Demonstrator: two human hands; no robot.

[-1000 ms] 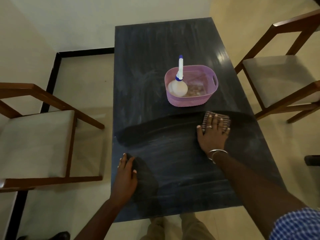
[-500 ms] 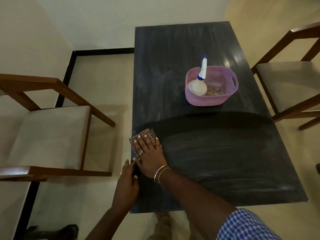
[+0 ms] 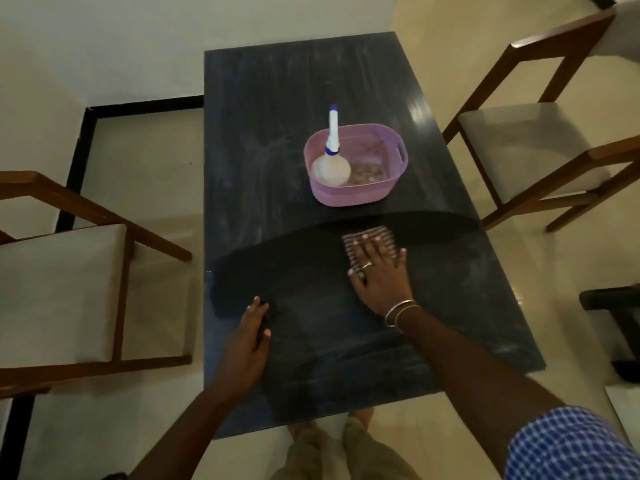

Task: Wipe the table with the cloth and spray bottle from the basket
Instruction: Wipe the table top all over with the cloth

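Basket (image 3: 349,197) blocks the far table (image 3: 263,98); near half lies open.

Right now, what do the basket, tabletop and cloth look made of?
Basket: likely moulded plastic, matte lilac, with a cut-out handle slot. Tabletop: dark, streaked, glossy where light glares; stone or laminate, cannot tell. Cloth: woven striped fabric, soft-looking, flat under the right hand.

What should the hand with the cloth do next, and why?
Probably slide the cloth right and a little nearer. The right hand presses it flat inside a dark wiped band, while the table just this side of the band on the right looks grey and hazy, so that patch seems unwiped.
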